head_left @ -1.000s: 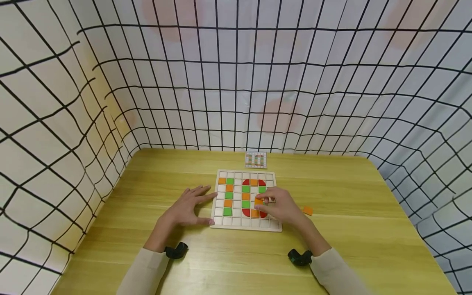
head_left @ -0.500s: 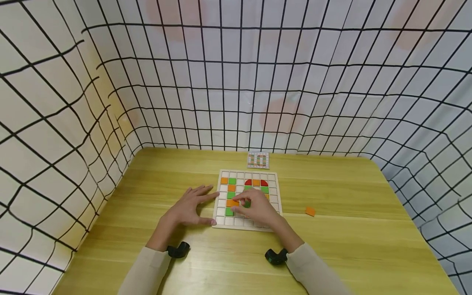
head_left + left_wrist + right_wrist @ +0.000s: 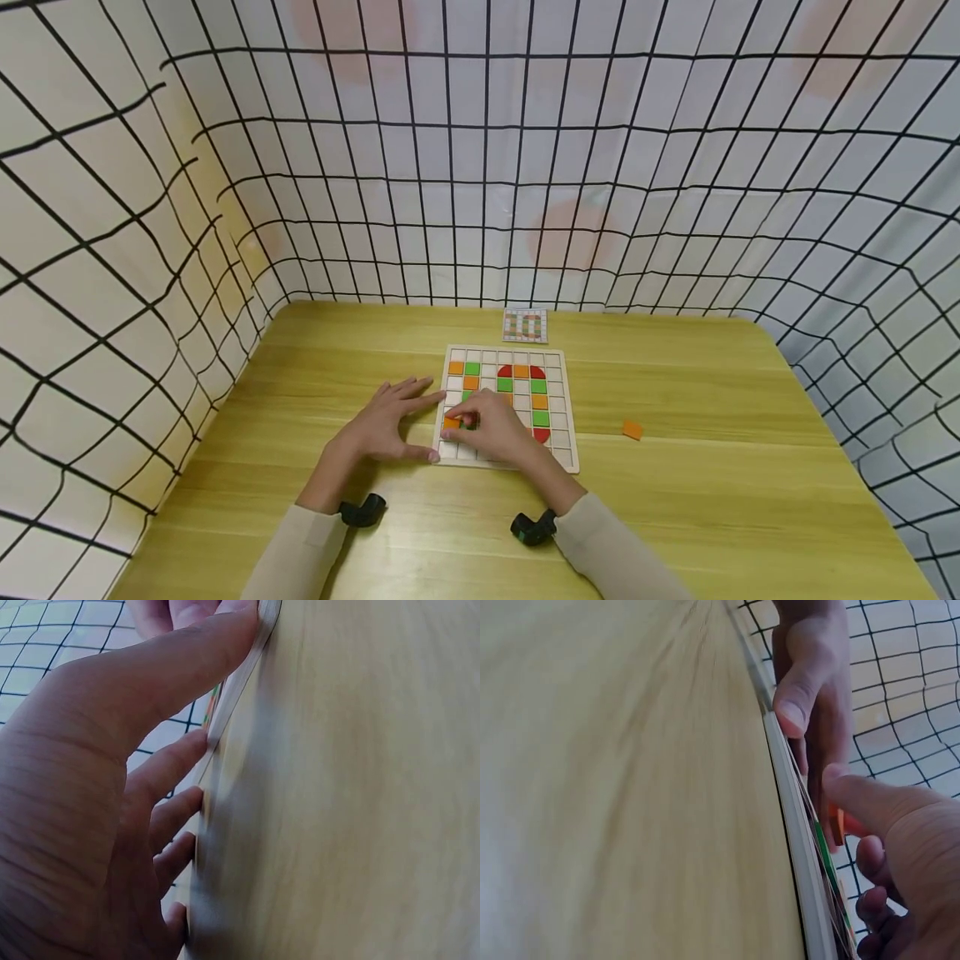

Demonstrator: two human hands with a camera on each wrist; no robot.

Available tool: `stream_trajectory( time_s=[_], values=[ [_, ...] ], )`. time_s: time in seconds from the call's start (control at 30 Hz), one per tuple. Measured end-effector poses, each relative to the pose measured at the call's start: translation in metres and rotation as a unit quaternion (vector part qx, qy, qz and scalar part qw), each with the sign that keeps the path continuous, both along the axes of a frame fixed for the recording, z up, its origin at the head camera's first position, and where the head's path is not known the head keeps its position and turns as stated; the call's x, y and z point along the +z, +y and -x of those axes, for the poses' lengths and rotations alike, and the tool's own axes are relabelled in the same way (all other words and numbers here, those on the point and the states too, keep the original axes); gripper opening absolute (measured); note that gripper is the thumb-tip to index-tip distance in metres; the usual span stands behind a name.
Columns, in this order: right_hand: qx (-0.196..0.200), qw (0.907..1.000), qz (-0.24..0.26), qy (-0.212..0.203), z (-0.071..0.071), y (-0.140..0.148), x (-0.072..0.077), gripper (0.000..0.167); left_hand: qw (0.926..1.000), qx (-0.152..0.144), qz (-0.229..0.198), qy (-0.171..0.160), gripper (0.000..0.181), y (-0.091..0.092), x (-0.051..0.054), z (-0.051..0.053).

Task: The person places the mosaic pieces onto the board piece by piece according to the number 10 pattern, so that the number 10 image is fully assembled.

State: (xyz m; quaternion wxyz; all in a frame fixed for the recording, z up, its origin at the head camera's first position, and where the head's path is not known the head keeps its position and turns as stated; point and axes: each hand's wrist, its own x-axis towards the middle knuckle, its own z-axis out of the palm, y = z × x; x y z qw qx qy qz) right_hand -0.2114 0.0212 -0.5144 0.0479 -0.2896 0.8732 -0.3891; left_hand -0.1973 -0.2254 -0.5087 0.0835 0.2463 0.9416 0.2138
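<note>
A pale gridded board (image 3: 557, 390) lies on the table with green, orange and red tiles set in its squares. Above its lower left squares my right hand (image 3: 491, 423) pinches a square orange tile (image 3: 452, 423) between thumb and fingers. In the right wrist view that orange tile (image 3: 838, 827) stands on edge near the board's surface. My left hand (image 3: 386, 421) rests at the board's left side, fingers spread, with thumb and index finger touching the edge. Some tiles in the middle of the board are hidden under the right hand.
Behind the board lies a small card (image 3: 525, 326) printed with a coloured grid pattern. One loose orange tile (image 3: 632, 430) lies on the table (image 3: 712, 483) to the right. Black netting (image 3: 517, 208) over white cloth stands round the back and sides.
My right hand has moved left across the board, from its right-hand columns to the lower left, carrying the orange tile. The left hand stays at the board's edge.
</note>
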Motion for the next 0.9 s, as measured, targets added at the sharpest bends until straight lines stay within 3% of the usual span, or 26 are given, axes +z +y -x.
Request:
stream_trajectory(
  time_s=[0.33, 0.9],
  values=[
    [0.012, 0.9986, -0.024, 0.046, 0.0005, -0.0043, -0.0055, 0.027, 1.0000, -0.004, -0.002, 0.003, 0.098, -0.0009, 0.0016, -0.0002],
    [0.008, 0.9968, -0.058, 0.055, -0.0026, -0.0049, -0.0038, 0.030, 0.9999, -0.009, -0.012, 0.008, 0.095, 0.0000, -0.0007, -0.0011]
  ],
)
